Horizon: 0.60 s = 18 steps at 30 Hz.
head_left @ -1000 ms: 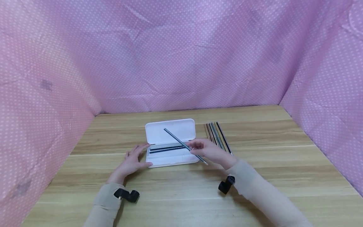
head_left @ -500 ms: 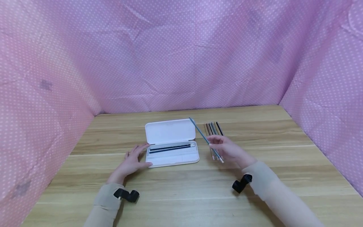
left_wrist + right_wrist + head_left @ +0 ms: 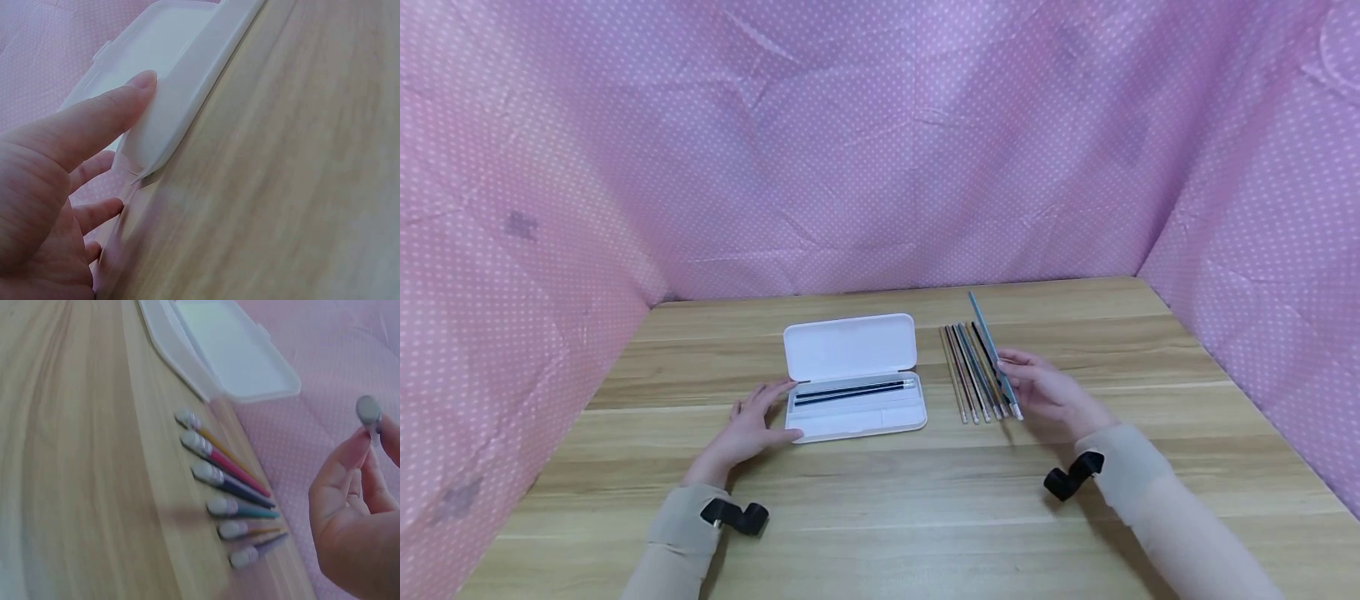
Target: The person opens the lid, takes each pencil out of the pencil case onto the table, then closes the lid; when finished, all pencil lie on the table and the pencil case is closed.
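A white pencil case (image 3: 835, 427) lies with its lid raised, and two dark pencils (image 3: 853, 393) rest in its back part. My left hand (image 3: 748, 429) is at the case's left end, fingers spread, the straight thumb touching its front corner in the left wrist view. My right hand (image 3: 1045, 390) pinches a blue-teal pencil (image 3: 984, 327) between thumb and fingers, its white eraser end toward me. That pencil is raised, just right of a row of pencils (image 3: 958, 367). In the right wrist view the held pencil's eraser (image 3: 369, 409) faces the camera.
Several pencils with white erasers lie side by side on the wooden table (image 3: 880, 517), right of the case. Behind the table hangs a pink dotted cloth (image 3: 880, 167). A black camera is strapped to each wrist.
My right hand has carried the blue-teal pencil rightward from above the case to the right side of the pencil row, turning it more upright in view. My left hand has stayed put.
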{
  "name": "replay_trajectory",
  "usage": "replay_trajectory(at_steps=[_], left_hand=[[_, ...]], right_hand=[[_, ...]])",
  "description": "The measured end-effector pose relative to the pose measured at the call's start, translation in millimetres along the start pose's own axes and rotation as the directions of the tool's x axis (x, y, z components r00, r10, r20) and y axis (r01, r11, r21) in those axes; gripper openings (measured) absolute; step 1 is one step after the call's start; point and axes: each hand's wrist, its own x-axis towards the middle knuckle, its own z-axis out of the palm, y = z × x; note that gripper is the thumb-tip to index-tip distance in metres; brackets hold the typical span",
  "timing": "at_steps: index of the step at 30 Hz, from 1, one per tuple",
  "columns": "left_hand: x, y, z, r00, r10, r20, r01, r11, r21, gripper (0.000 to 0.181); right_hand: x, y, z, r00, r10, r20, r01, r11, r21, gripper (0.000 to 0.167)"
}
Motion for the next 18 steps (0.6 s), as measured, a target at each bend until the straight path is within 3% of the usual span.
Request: replay_trajectory(at_steps=[8, 12, 15, 18], left_hand=[[-0.2, 0.9, -0.6, 1.000, 0.000, 0.005, 0.000, 1.000, -0.004, 0.083], [-0.5, 1.5, -0.4, 1.000, 0.003, 0.008, -0.003, 1.000, 0.000, 0.083], [-0.9, 2.4, -0.4, 1.000, 0.001, 0.006, -0.001, 1.000, 0.002, 0.083], [-1.2, 2.9, -0.1, 1.000, -0.002, 0.006, 0.002, 1.000, 0.001, 0.082]], right_hand=[[-2.3, -13, -21, 0.986, 0.069, -0.152, -0.078, 0.995, -0.057, 0.019], [0.4, -16, -32, 0.971, 0.106, -0.213, -0.140, 0.978, -0.153, 0.014], [4.9, -16, -38, 0.958, 0.115, -0.263, -0.193, 0.936, -0.295, 0.033], [9.9, -15, -41, 0.946, 0.111, -0.305, -0.245, 0.861, -0.445, 0.053]])
